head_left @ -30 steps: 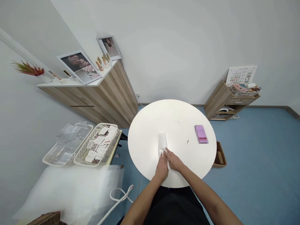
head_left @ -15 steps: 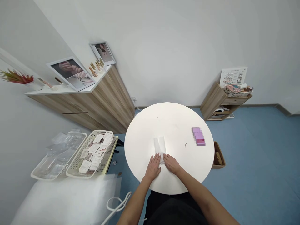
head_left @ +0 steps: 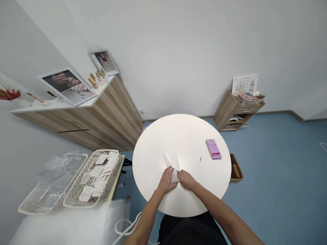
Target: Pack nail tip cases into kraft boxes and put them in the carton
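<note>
The left hand (head_left: pixel 166 180) and right hand (head_left: pixel 187 179) gripped the white sheet (head_left: pixel 174 161) near the body, apparently more gathered than 0.5 s earlier, suggesting folding progress.

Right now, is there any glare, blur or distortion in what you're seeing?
In the head view: the left wooden cabinet leans, likely wide-angle distortion; the white table is bright, leaving the pale wrap low in contrast; the purple item is pixelated beyond recognition; the milky sheets at lower left look soft.
</note>
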The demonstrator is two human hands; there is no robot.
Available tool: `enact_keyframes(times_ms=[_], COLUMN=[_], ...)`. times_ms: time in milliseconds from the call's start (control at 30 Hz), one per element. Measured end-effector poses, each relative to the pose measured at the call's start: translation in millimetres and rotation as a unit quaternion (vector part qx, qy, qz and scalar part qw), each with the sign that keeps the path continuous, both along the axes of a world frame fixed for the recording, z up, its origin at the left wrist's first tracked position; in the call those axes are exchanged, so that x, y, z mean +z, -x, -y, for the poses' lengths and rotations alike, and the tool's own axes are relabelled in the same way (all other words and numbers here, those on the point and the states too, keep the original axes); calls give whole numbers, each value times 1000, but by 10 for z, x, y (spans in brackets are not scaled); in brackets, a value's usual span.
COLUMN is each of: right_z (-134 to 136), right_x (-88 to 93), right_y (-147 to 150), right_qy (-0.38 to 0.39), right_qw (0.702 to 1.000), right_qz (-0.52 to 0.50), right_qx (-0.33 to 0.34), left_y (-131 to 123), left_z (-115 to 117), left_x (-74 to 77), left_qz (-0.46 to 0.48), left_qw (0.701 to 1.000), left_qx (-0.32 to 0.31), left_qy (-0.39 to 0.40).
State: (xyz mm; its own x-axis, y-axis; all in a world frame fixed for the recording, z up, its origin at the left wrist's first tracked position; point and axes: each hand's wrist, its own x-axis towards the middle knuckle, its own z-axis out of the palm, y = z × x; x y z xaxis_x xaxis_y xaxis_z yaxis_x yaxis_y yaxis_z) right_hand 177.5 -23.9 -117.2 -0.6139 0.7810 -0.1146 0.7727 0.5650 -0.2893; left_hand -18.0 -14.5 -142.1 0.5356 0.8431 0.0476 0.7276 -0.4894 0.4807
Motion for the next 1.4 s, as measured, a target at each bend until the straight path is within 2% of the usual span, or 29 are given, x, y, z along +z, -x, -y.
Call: enact_keyframes(times_ms=[67, 200, 300, 400, 500, 633, 833, 933, 1033, 1167, 1300, 1400], right_z=[-3, -54, -88, -74, -39, -60, -326, -544, -764, -971, -1040, -1026], right_x=[3, 0, -4, -13, -17, 18, 224, 308, 311, 221, 98, 20], right_y=[-6, -9, -18, -28, -17, 23, 10, -5, 18, 103, 173, 196], right_qy=[1, 11, 8, -3, -22, -13, 85, 139, 160, 173, 165, 139], right_qw=[1000, 1000, 1000, 999, 999, 1000, 996, 989, 984, 976, 971, 965], right_qz=[-3, 2, 3, -2, 4, 20, 15, -5, -31, -35, -41, -67], right_qx=[2, 19, 30, 33, 29, 18, -10, -41, -72, -131, -166, -212], left_y=[25, 50, 44, 20, -17, -64, -60, -48, -54, -68, -72, -86], left_z=[-2, -20, -63, -106, -133, -172, -367, -484, -527, -487, -458, -437], left_x=[-29, -133, -184, -171, -84, 108, 431, 517, 475, 275, 75, -33], left_qz=[22, 14, -3, -6, -1, 35, 55, 31, 62, 117, 60, -18], left_qw=[999, 993, 991, 991, 990, 985, 972, 958, 965, 968, 975, 982], left_qx=[1, -67, -89, -86, -60, -41, -7, 30, 91, 164, 201, 190], left_qy=[28, 93, 99, 106, 129, 166, 227, 282, 237, 150, 76, -1])
